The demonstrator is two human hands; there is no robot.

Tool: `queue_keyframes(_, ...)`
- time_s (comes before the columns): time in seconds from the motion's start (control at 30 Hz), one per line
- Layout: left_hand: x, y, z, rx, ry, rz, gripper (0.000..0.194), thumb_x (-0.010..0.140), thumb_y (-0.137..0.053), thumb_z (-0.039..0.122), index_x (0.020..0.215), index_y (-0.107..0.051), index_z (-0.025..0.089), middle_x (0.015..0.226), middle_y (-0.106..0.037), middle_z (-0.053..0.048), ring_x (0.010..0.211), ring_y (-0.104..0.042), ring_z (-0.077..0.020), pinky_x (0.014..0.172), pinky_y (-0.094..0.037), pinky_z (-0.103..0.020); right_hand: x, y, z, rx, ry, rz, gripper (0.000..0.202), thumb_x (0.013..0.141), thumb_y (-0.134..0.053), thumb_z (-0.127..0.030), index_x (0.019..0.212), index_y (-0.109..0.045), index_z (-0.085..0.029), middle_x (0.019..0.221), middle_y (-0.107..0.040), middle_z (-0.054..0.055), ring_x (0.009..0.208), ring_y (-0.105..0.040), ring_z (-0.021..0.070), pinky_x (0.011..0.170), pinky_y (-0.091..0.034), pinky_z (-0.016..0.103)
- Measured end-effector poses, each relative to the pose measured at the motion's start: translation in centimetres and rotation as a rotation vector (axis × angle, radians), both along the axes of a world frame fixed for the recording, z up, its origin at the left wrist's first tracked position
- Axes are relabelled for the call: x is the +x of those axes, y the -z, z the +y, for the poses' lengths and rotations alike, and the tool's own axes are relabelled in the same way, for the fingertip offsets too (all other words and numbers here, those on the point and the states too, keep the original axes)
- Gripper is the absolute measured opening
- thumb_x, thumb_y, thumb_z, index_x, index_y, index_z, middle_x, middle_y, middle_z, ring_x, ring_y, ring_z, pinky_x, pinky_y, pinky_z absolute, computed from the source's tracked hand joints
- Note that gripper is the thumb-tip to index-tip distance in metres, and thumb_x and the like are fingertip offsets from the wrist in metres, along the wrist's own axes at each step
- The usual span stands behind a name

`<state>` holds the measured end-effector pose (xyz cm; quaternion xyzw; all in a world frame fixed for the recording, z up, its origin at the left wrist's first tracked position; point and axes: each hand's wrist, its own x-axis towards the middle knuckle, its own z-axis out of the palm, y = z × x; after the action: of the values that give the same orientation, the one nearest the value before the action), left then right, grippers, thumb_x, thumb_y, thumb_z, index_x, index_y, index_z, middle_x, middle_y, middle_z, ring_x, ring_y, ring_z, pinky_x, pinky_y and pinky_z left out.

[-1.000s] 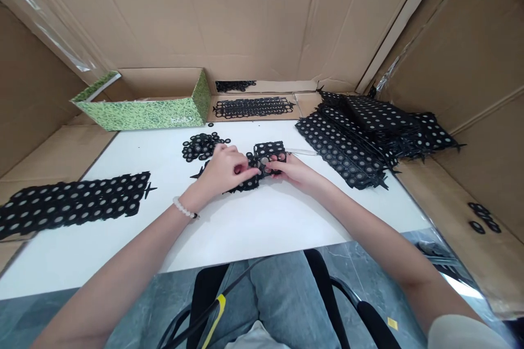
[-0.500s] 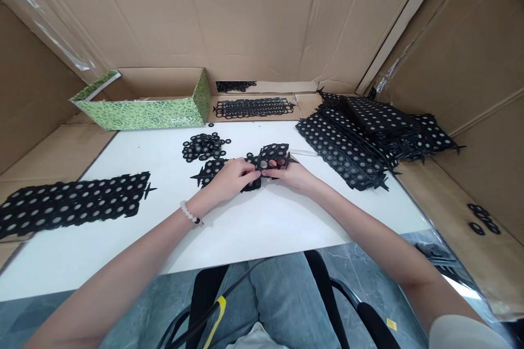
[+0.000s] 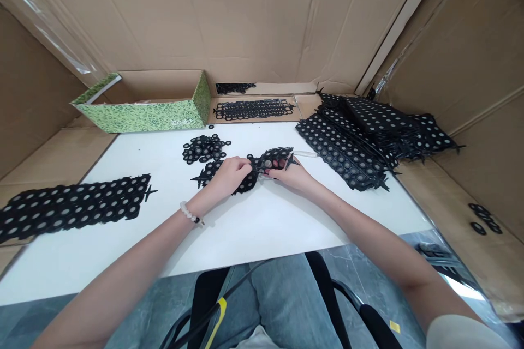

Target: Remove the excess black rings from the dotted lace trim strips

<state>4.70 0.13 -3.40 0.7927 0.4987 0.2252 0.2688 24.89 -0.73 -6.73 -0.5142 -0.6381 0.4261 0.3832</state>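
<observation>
In the middle of the white table, a black rubber sheet of ring-shaped pieces [image 3: 244,184] is gripped between both hands. My left hand [image 3: 232,173] is closed on its left part, thumb and fingers near the middle. My right hand [image 3: 292,174] pinches its right part, which is lifted and bent upward. The sheet looks twisted where the hands meet. Fingers cover some of it, so the exact grip point is hidden. Just behind my left hand lies a heap of loose black rings [image 3: 203,148].
A green patterned box [image 3: 143,117] stands at the back left. Another dotted black sheet [image 3: 73,204] lies at the left. Stacked black sheets [image 3: 347,152] fill the right back. A ring lattice [image 3: 254,109] rests on cardboard behind. Several rings [image 3: 485,219] lie far right.
The sheet between my hands has become more twisted at its middle, and its right part now tilts more. My left fingers have drawn slightly away from my right ones.
</observation>
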Motion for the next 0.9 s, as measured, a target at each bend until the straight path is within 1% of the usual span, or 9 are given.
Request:
queue_keyframes(0.1,0.5,0.1,-0.1,0.024,-0.035,-0.002,0.022,0.075,-0.038,0.03,0.055,-0.033,0.022,0.057,-0.045,0.0,0.064,-0.048,-0.019,0.064,-0.033,-0.034,-0.5,0.1,0.0,-0.117,-0.062,0.116,0.005,0.067,-0.062,-0.022,0.068,-0.061,-0.018,0.071,-0.066,0.002,0.068,-0.06,0.0168,0.063,-0.048,0.029)
queue_keyframes(0.23,0.0,-0.3,0.3,0.094,-0.104,0.099,0.023,0.075,-0.042,0.03,0.053,-0.038,0.022,0.059,-0.05,-0.003,0.067,-0.05,-0.0207,0.065,-0.035,-0.034,-0.8,0.3,-0.1,-0.299,-0.063,0.278,0.009,0.067,-0.059,-0.014,0.071,-0.065,-0.018,0.078,-0.071,0.006,0.07,-0.066,0.0185,0.068,-0.056,0.033)
queue_keyframes(0.37,-3.7,-1.4,2.6,0.181,-0.444,0.205,0.022,0.077,-0.044,0.028,0.057,-0.051,0.022,0.061,-0.056,-0.006,0.068,-0.053,-0.0244,0.063,-0.036,-0.036,-0.1,-0.1,0.3,-0.324,0.052,0.358,0.013,0.065,-0.06,-0.009,0.062,-0.055,-0.02,0.075,-0.069,0.005,0.061,-0.06,0.016,0.065,-0.056,0.035)
queue_keyframes(0.43,-6.0,-1.6,3.9,0.264,-0.623,0.304,0.026,0.081,-0.042,0.029,0.063,-0.058,0.022,0.065,-0.061,-0.011,0.08,-0.056,-0.0303,0.068,-0.038,-0.039,0.2,-0.6,0.5,-0.348,0.069,0.385,0.013,0.066,-0.061,-0.01,0.061,-0.054,-0.02,0.074,-0.068,0.005,0.059,-0.057,0.0153,0.063,-0.054,0.034)
queue_keyframes(0.47,-6.9,-1.5,4.5,0.285,-0.662,0.384,0.027,0.083,-0.041,0.03,0.067,-0.061,0.021,0.069,-0.064,-0.014,0.088,-0.057,-0.0339,0.072,-0.039,-0.041,0.3,-0.8,0.5,-0.359,0.077,0.387,0.012,0.066,-0.061,-0.01,0.062,-0.055,-0.02,0.073,-0.068,0.005,0.059,-0.057,0.0152,0.062,-0.054,0.034)
queue_keyframes(0.57,-8.3,-0.7,5.3,0.286,-0.656,0.542,0.034,0.087,-0.037,0.032,0.079,-0.068,0.019,0.083,-0.07,-0.019,0.103,-0.053,-0.0392,0.081,-0.038,-0.047,0.3,-1.5,0.4,-0.403,0.086,0.384,0.01,0.064,-0.059,-0.008,0.064,-0.059,-0.018,0.074,-0.068,0.005,0.061,-0.058,0.015,0.062,-0.054,0.032)
queue_keyframes(0.67,-8.4,0.1,5.5,0.261,-0.635,0.581,0.033,0.087,-0.039,0.034,0.083,-0.068,0.018,0.09,-0.07,-0.022,0.108,-0.05,-0.041,0.086,-0.037,-0.05,0.3,-2.0,0.1,-0.458,0.093,0.388,0.014,0.062,-0.056,-0.005,0.067,-0.06,-0.017,0.075,-0.068,0.004,0.062,-0.06,0.0144,0.061,-0.055,0.029)
queue_keyframes(0.77,-8.4,0.3,5.4,0.258,-0.683,0.53,0.027,0.085,-0.047,0.037,0.09,-0.064,0.017,0.095,-0.07,-0.022,0.109,-0.048,-0.0425,0.088,-0.036,-0.051,0.5,-2.2,0.0,-0.493,0.092,0.406,0.017,0.061,-0.055,-0.002,0.069,-0.058,-0.018,0.075,-0.067,0.003,0.062,-0.06,0.0134,0.06,-0.057,0.029)
queue_keyframes(0.9,-8.0,-0.4,5.0,0.337,-0.709,0.409,0.027,0.085,-0.05,0.034,0.106,-0.059,0.018,0.102,-0.068,-0.018,0.112,-0.048,-0.0404,0.09,-0.036,-0.049,0.8,-2.2,0.1,-0.544,0.076,0.421,0.017,0.064,-0.055,-0.001,0.07,-0.056,-0.017,0.081,-0.068,0.006,0.066,-0.061,0.014,0.059,-0.06,0.03)
